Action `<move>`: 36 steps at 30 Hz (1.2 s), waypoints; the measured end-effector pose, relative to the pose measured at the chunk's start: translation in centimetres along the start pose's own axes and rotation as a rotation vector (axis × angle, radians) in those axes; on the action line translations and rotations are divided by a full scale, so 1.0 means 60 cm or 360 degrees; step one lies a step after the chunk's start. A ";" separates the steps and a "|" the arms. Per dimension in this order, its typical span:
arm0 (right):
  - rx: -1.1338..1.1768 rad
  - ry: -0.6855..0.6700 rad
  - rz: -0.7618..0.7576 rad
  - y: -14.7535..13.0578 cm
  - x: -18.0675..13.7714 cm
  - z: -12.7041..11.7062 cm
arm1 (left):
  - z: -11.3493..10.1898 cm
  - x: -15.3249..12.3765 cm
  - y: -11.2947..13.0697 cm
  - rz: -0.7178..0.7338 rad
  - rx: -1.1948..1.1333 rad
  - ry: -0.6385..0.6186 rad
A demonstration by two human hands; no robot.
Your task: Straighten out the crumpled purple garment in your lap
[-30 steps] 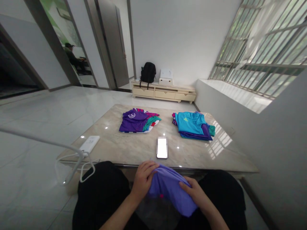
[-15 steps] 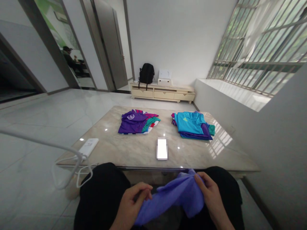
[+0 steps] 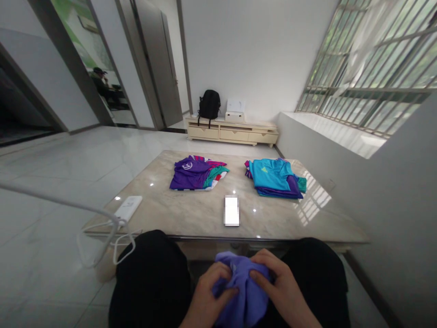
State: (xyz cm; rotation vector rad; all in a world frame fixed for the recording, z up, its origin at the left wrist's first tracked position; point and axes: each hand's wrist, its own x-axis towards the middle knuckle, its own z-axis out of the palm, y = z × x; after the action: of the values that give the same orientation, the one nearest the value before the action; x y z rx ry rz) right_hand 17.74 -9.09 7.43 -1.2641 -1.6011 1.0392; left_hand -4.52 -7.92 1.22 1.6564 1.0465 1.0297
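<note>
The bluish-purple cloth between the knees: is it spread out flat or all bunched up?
Bunched up: the bluish-purple cloth is gathered in creases between the left grip and the right grip, not laid flat.

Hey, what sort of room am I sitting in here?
Probably a living room, perhaps in a flat: there's a low marble-look table, a long low cabinet against the far wall, and a barred window with a pale curtain.

1 head camera, facing forward-down
</note>
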 end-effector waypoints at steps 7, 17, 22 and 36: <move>-0.0353 0.0108 -0.0032 0.035 -0.016 -0.022 | -0.022 -0.008 0.003 -0.0245 -0.0115 -0.0120; -0.0288 0.0041 -0.0216 0.014 -0.007 -0.022 | -0.052 -0.011 0.048 -0.0265 0.0057 0.0036; -0.0039 -0.0083 -0.0087 -0.005 -0.005 -0.020 | -0.066 -0.006 0.048 0.0071 0.0165 0.0081; -0.0472 0.0450 -0.0150 0.041 0.011 -0.025 | -0.137 -0.024 0.073 0.0378 0.0778 0.0815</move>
State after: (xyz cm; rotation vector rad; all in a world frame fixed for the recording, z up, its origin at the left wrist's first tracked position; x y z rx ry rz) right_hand 19.78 -7.93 5.66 -1.4429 -1.6133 0.5483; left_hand -11.80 -8.32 7.19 1.9914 1.5564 1.4925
